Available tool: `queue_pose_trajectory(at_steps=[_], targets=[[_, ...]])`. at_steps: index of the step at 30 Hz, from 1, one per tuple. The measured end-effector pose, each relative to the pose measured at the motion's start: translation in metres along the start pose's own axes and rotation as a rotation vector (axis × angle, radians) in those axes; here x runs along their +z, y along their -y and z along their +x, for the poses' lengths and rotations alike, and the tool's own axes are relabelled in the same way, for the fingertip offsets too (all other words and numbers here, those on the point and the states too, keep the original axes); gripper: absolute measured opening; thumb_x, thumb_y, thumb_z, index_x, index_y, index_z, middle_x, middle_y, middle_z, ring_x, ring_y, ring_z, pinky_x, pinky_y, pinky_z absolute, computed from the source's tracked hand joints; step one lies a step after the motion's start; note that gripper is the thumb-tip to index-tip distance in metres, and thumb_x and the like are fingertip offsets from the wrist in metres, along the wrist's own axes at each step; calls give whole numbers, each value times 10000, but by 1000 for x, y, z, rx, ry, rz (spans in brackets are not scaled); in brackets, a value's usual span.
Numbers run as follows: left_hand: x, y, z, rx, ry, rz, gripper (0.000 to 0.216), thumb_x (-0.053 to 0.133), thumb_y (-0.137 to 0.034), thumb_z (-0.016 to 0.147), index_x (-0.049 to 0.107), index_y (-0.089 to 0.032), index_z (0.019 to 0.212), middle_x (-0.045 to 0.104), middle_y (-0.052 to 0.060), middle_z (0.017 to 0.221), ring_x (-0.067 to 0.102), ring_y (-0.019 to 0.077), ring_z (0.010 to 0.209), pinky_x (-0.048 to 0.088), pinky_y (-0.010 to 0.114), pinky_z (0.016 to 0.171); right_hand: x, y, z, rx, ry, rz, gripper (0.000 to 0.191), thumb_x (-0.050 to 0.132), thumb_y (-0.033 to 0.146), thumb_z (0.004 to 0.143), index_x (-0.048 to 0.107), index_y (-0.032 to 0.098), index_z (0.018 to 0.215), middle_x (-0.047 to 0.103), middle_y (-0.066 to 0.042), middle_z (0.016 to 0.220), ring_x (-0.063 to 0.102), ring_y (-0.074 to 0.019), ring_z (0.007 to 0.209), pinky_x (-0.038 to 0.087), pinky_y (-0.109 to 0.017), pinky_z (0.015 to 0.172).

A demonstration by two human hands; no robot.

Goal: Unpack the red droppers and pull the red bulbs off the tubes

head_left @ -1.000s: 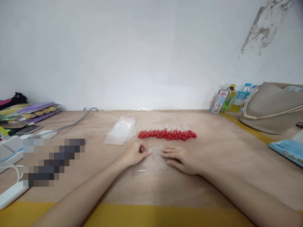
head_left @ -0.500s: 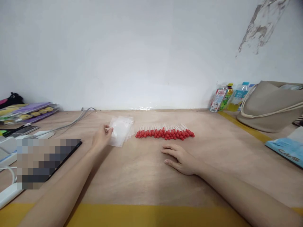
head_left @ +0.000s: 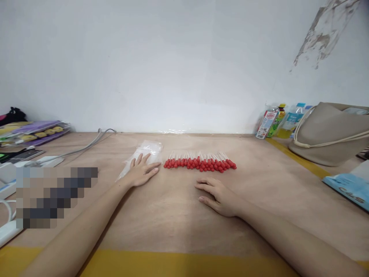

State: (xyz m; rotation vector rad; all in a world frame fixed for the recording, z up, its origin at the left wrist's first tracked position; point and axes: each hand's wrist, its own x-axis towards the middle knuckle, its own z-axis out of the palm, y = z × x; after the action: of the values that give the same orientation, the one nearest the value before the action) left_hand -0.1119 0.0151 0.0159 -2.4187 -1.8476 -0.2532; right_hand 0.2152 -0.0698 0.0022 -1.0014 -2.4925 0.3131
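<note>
My left hand (head_left: 142,171) is open, its fingers spread over the near part of several clear plastic bags (head_left: 152,149). The bags lie flat and partly fanned out, and the hand covers some of them. To their right is a row of thin white sticks with red rounded tips (head_left: 201,164), the tips toward me. My right hand (head_left: 219,197) rests on the wooden table (head_left: 170,219) just in front of that row. Its fingers are loosely stretched out, it holds nothing, and it stays apart from the sticks.
On the left are a power strip (head_left: 10,231), grey cable (head_left: 83,148), a blurred-out flat device (head_left: 54,198) and purple packages (head_left: 37,130). Bottles (head_left: 291,119), a carton (head_left: 266,124), a beige bag (head_left: 331,132) and a blue packet (head_left: 347,190) stand or lie at right.
My left hand has gone from pinching at the bags' left edge to lying spread over them, further right. One bag now slants out to the left. My right hand has barely moved.
</note>
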Motion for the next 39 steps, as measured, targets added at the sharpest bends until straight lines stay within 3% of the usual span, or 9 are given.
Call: queue_pose_trajectory(at_steps=[3,8,11,15,19,25,34,39], targets=[[5,2,3,-66,69,-40,497,233,-601,822,415,-403,1240,248,13,1422,120,338,1312,129,555,995,-1,0,1,-2,1,2,393,438,369,844,506,181,1182,488,-111,1211,447,-216,1108,376,-384,937],[6,12,6,-106,-9,-23,490,224,-573,840,474,-362,1206,308,58,1388,181,343,1294,174,572,964,-2,0,1,-6,1,15,400,442,384,840,506,198,1188,497,-101,1205,452,-215,1102,378,-384,933],[1,8,4,-28,-178,36,441,260,-505,862,506,-330,1183,370,74,1343,234,315,1275,196,545,967,-3,-4,1,-12,4,34,396,436,393,842,509,216,1189,496,-91,1211,452,-211,1105,371,-382,938],[-11,-18,-5,145,-452,44,358,344,-419,865,600,-254,1054,518,81,1174,407,262,1138,275,463,949,-3,-16,4,1,9,36,417,439,424,836,504,230,1199,470,-89,1246,416,-226,1151,337,-413,966],[-11,-54,-17,325,-525,-115,257,432,-342,844,599,-231,1004,556,61,1076,476,213,1041,351,394,909,-5,-28,13,48,-6,55,456,459,453,819,499,216,1207,452,-95,1270,401,-235,1168,331,-417,976],[2,-85,-20,433,-476,-262,233,477,-306,816,566,-219,1012,552,55,1057,496,205,1013,402,362,880,-6,-36,20,42,-16,98,450,470,431,821,500,191,1200,485,-98,1230,419,-214,1147,351,-388,974],[15,-109,26,458,-526,-249,276,482,-296,816,540,-201,1068,550,79,1039,501,214,974,403,378,857,-6,-47,28,26,-28,130,442,499,423,809,504,206,1194,479,-93,1212,416,-216,1142,352,-409,976],[18,-115,37,523,-478,-199,249,425,-283,859,549,-241,1071,584,45,987,505,193,958,365,377,868,-6,-46,30,23,-29,97,437,493,412,815,504,198,1195,485,-96,1189,429,-209,1121,359,-388,969]])
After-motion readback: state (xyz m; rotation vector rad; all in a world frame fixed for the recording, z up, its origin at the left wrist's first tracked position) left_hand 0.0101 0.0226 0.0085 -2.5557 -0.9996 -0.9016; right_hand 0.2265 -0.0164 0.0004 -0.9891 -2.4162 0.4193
